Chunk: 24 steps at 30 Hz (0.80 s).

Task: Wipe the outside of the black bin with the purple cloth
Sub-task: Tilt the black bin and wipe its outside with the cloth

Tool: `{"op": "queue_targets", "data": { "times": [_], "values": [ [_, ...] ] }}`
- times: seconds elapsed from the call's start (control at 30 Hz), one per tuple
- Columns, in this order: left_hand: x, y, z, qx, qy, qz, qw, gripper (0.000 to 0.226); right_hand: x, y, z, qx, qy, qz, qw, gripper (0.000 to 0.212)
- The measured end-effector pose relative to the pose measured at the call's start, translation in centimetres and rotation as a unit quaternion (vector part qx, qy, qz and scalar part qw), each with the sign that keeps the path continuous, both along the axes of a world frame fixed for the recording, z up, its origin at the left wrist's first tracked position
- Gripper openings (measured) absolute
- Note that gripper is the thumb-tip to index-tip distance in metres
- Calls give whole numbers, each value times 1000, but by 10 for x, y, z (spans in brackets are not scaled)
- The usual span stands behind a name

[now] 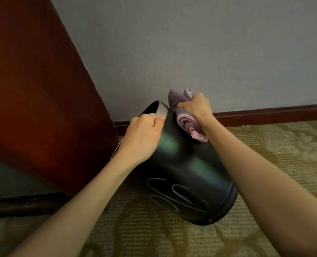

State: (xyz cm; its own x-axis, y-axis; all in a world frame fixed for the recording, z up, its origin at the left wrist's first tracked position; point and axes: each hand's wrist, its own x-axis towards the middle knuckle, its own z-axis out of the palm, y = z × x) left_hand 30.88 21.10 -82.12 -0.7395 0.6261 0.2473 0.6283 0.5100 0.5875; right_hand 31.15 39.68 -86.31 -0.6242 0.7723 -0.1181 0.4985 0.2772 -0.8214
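Note:
The black bin [183, 169] is tipped away from me, its open mouth toward the wall and its base near me over the carpet. My left hand [143, 138] grips the bin's silver rim [162, 111], with the fingers curled over the edge. My right hand [195, 107] holds the bunched purple cloth [185, 121] and presses it against the bin's upper right side, just below the rim. Part of the cloth sticks up above my fist, and another part hangs below it.
A dark red-brown wooden panel [33, 89] stands close on the left of the bin. A grey wall [209, 52] with a dark skirting board [265, 113] runs behind. The floor is patterned yellow-green carpet [274, 154].

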Motion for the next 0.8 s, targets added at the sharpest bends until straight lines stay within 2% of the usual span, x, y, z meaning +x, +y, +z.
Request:
{"op": "queue_targets", "data": {
  "times": [0.17,0.33,0.5,0.7,0.8],
  "values": [
    [-5,-1,-2,15,-24,-3,1000,46,35,15,-26,0,-42,-34,999,52],
    [-6,-8,-4,21,-36,-6,999,47,69,24,-49,-7,-82,-75,994,57],
    [-5,-14,-3,20,-58,4,998,48,100,27,-63,2,-106,-95,990,47],
    [12,-6,-2,30,-65,-5,997,45,127,16,-67,7,-101,-159,982,41],
    [19,-2,1,21,-58,-7,998,45,127,-2,-55,28,-59,-200,978,32]
  ]
}}
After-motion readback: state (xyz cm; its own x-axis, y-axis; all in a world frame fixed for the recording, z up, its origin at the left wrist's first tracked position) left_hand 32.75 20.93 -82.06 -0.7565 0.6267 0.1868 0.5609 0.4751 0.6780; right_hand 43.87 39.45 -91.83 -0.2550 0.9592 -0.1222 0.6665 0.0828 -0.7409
